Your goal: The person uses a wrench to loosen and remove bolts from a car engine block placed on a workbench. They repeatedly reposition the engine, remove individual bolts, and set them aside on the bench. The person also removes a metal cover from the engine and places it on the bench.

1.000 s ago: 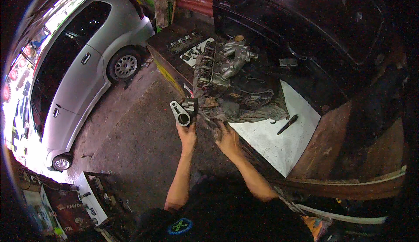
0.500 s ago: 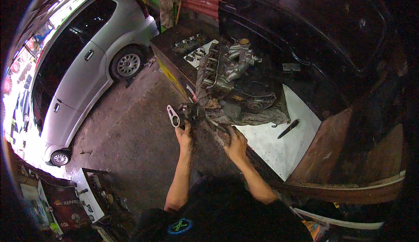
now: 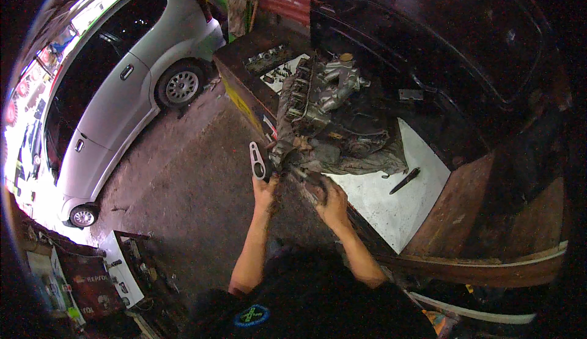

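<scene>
My left hand is closed around the lower end of a dark metal engine part. A flat silver arm, with a large round hole at its lower end, stands up on the left side of that part. My right hand is closed on a dark grey item beside the bench edge; its kind is too blurred to name. Just beyond both hands, a partly stripped engine lies on a dirty grey cloth on the bench.
A white sheet bearing a dark slim tool covers the bench's near right. Small parts lie on another white sheet at the far end. A silver car stands left. Boxes sit at lower left.
The engine part in my left hand has shifted slightly right and turned, so its silver arm stands more upright. My right hand stays by the bench edge, slightly turned.
</scene>
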Available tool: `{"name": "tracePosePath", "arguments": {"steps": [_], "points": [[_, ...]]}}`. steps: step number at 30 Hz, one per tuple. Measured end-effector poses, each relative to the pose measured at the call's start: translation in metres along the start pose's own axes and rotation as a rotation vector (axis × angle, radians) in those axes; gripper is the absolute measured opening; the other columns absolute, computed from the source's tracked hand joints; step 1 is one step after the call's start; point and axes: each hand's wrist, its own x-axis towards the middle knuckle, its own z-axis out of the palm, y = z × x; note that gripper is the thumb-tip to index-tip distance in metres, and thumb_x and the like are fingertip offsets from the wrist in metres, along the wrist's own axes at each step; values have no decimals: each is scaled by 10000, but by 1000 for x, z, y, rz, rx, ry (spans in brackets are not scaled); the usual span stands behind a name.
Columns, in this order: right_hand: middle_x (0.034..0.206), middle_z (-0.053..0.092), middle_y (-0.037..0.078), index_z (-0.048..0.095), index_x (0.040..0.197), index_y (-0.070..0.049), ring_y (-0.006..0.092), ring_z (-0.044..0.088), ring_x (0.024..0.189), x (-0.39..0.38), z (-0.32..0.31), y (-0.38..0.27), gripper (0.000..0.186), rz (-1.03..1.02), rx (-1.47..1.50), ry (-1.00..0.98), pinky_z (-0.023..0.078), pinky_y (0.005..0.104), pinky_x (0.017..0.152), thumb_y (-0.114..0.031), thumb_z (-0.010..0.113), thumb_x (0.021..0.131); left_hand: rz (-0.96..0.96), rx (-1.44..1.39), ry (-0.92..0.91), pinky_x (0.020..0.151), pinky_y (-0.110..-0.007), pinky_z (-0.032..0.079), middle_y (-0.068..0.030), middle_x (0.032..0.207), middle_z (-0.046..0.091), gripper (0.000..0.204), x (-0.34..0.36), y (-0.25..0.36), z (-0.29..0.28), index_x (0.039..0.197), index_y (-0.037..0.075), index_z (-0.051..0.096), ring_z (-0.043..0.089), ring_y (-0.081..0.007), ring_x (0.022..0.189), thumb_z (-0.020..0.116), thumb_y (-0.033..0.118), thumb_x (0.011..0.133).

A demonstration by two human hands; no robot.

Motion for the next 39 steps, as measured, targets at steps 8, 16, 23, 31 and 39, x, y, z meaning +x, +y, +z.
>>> {"name": "tracePosePath", "arguments": {"steps": [8, 16, 23, 31, 39], "points": [[904, 615, 151, 575, 994, -45, 339, 595, 821, 1, -43, -38, 208, -8, -121, -36, 474, 358, 699, -54, 500, 800, -97, -127, -121, 849, -334, 407, -91, 1166, 483, 560, -2, -1, -12, 1211, 11, 365, 484, -191, 1025, 666, 187, 773], [929, 619, 157, 571, 1031, -42, 308, 607, 855, -11, -61, -39, 235, 40, 81, 37, 473, 356, 752, -89, 540, 803, -148, -421, -202, 487, -209, 453, -78, 1004, 560, 544, -13, 35, 24, 1195, 20, 376, 575, -142, 725, 655, 230, 777], [1044, 578, 189, 543, 1113, -60, 342, 572, 945, -5, -60, -63, 299, -121, 103, -32, 457, 370, 836, -77, 525, 815, -259, -202, -189, 436, -208, 423, -64, 959, 566, 442, -10, 21, 23, 1161, 28, 400, 551, -119, 623, 600, 227, 820], [1032, 572, 212, 534, 1132, -37, 371, 565, 907, 6, -37, -63, 339, -65, -35, -209, 458, 381, 793, -39, 521, 793, -129, 179, -136, 519, -250, 437, -41, 917, 525, 291, -4, 23, 41, 1088, 21, 432, 515, -118, 718, 538, 159, 854], [1030, 578, 205, 545, 1127, -58, 352, 568, 924, 0, -56, -68, 349, -57, -59, -197, 464, 365, 789, -39, 531, 779, -140, 327, -185, 887, -294, 330, -77, 1130, 499, 405, -10, -2, 37, 1207, -6, 385, 442, -178, 1031, 543, 86, 845]]}}
